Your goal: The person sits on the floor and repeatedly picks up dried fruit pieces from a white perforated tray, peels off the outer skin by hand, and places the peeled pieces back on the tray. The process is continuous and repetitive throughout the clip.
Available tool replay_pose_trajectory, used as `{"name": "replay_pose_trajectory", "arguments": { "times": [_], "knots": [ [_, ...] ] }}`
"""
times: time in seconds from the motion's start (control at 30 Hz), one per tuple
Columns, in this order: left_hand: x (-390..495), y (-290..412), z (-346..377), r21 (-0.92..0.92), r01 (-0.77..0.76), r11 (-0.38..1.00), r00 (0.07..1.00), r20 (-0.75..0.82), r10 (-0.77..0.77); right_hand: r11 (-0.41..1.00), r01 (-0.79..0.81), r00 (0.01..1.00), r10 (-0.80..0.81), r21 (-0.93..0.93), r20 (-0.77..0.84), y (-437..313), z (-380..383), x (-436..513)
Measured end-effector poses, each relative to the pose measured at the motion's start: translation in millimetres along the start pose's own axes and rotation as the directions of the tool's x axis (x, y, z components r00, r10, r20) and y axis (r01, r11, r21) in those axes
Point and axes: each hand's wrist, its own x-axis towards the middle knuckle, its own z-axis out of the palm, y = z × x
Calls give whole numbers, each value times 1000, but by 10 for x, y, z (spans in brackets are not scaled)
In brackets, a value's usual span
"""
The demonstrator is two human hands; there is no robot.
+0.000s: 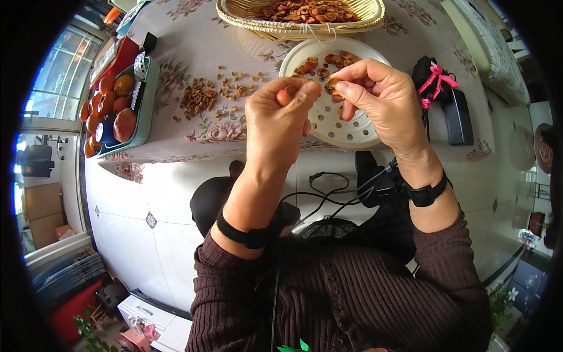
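Observation:
My right hand [376, 99] pinches a dried fruit slice [332, 86] between thumb and fingertips, over a round white perforated plastic basket [385, 55]. Beside it my left hand [279, 110] is curled with thumb against index finger; whether anything is in it cannot be told. More reddish-brown dried slices [345, 58] lie inside the basket, mostly towards its far side. On the flowered tablecloth to the left is a pile of small brown seeds or pits [198, 97], with others scattered near it. A woven basket [272, 30] at the far edge holds many dried slices [308, 12].
At the table's left stands a pale green bin [149, 92] of round orange-brown fruits [125, 125]. To the right lie a black device with a pink ribbon [435, 81] and a black box [458, 118]. Black cables [325, 193] hang below the table edge.

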Motion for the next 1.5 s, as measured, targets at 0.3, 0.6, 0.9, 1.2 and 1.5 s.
{"name": "replay_pose_trajectory", "arguments": {
  "times": [0.3,0.6,0.9,1.2,1.5],
  "knots": [
    [27,-2,-31,-66,46,997,997,69,-42,999,-41,999,41,-31,11,-42,14,-3],
    [52,-45,22,-213,125,969,981,171,-89,996,-47,999,46,-73,-5,-72,-33,-13],
    [-6,-44,180,-60,34,998,990,140,-26,998,-33,999,34,-51,17,-70,-138,-26],
    [42,-33,220,189,-167,968,972,194,130,698,-427,892,430,574,140,-49,-209,-30],
    [162,-119,114,-97,-47,994,971,230,68,693,-402,903,407,599,135,19,-132,17]
  ]
}}
